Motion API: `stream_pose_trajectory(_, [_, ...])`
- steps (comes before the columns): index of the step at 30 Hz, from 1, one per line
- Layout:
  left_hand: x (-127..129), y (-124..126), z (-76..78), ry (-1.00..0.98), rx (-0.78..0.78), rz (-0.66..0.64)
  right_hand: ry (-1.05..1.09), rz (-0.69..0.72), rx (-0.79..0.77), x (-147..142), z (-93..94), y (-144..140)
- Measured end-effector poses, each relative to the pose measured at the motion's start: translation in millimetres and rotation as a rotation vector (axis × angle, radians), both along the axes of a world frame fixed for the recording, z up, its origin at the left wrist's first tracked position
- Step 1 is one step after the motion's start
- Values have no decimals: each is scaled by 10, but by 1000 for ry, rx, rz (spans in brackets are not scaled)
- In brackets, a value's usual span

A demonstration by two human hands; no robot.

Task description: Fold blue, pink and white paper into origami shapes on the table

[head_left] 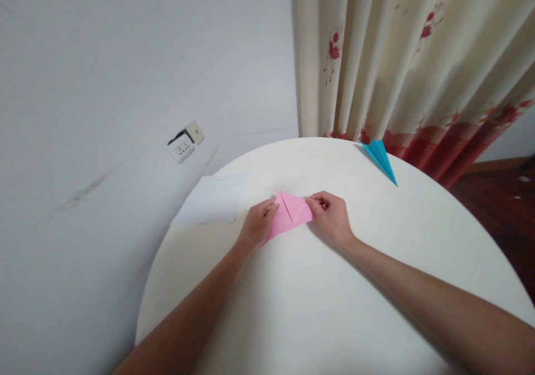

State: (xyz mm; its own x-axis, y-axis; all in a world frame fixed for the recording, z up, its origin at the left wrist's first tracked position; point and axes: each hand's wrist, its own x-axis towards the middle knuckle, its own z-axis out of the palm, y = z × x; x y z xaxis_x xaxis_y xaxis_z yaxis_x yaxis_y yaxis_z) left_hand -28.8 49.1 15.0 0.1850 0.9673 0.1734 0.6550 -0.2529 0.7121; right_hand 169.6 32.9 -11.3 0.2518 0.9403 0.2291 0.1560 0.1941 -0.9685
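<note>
Left hand [256,225] and right hand [333,218] gripping pink paper [300,210] by opposite sides, seemingly working folds; next move probably calling for steady pinch, careful alignment.

left hand [257,224]: curled, pinching | right hand [333,216]: curled, pinching | forearms [401,277]: extended forward, angled inward

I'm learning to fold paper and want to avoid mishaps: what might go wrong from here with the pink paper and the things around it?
1. The left hand and right hand grip opposite sides of the pink paper, so an uneven pull might skew or crease it.
2. The blue folded paper lies at the far edge of the table; a bump could knock it off.
</note>
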Motion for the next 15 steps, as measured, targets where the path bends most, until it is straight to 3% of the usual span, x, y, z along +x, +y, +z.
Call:
stream_pose_trajectory(5, [-41,1,-110,200,34,-35,-290,-77,-15,50,-14,-2])
stream_pose_trajectory(8, [-59,-11,-174,355,188,-96,-502,-83,-27,74,11,-28])
stream_pose_trajectory(11, [-68,-25,-221,465,309,-243,-660,-69,-43,81,39,-65])
stream_pose_trajectory(15, [-69,-56,-242,580,220,-473,-841,-72,-44,85,83,-124])
